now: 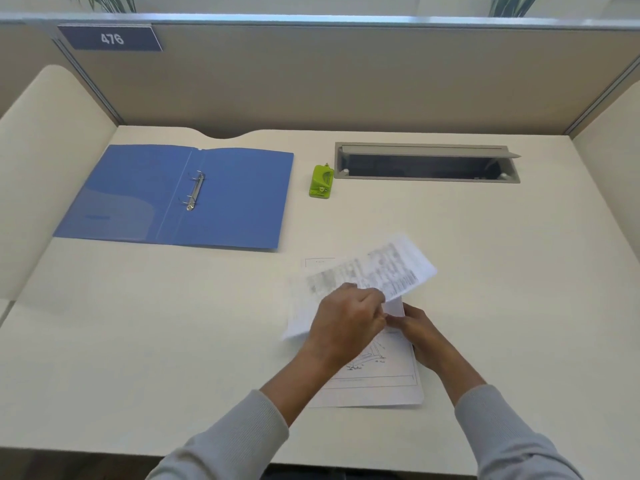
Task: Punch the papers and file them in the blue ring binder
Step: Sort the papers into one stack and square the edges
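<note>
- The bench (173, 341) is big and cream-colored, and it fills most of what I see.
- A tan wall (346, 81) stands along the far edge of the bench, with a dark blue sign (110, 38) that says 476 up at the left.
- The blue ring binder (235, 199) lies open and flat on the far left part of the bench. Its shiny metal rings (194, 192) sit near the middle fold, and I see no paper in it.
- A long gray slot (427, 162) is cut into the bench on the far right, and its lid is tipped up.
- The papers (377, 389) lie in a flat pile near me, a bit right of the middle. The top one has a line drawing on it.
- I hold one sheet (391, 265) with lots of print up off the pile. It is bent and looks blurry.
- My left hand (346, 323) is curled, and its fingers pinch the near edge of that sheet.
- My right hand (419, 327) is just beside it and pinches the same edge. Both my sleeves are gray.
- The little green hole punch (322, 181) stands between the binder and the slot, well away from my hands.
</note>
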